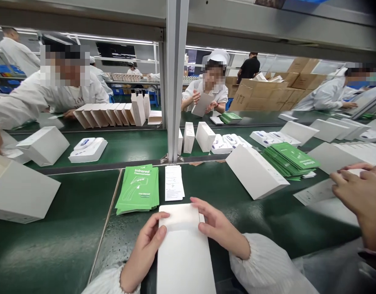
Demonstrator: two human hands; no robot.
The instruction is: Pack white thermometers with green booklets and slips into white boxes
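A plain white cardboard box lies in front of me, its narrow far end turned away from me. My left hand holds its left edge near that end, thumb and fingers curled against the side. On the opposite edge, my right hand steadies the box with the thumb against it and the fingers reaching forward along the corner. Just beyond lie a stack of green thermometer user manuals and, beside it, a small pile of white printed leaflets.
A metal post rises ahead. White boxes stand around the green work surface, with more green manuals at right. White trays sit on the line beyond. A co-worker's hand works close on my right; others are opposite.
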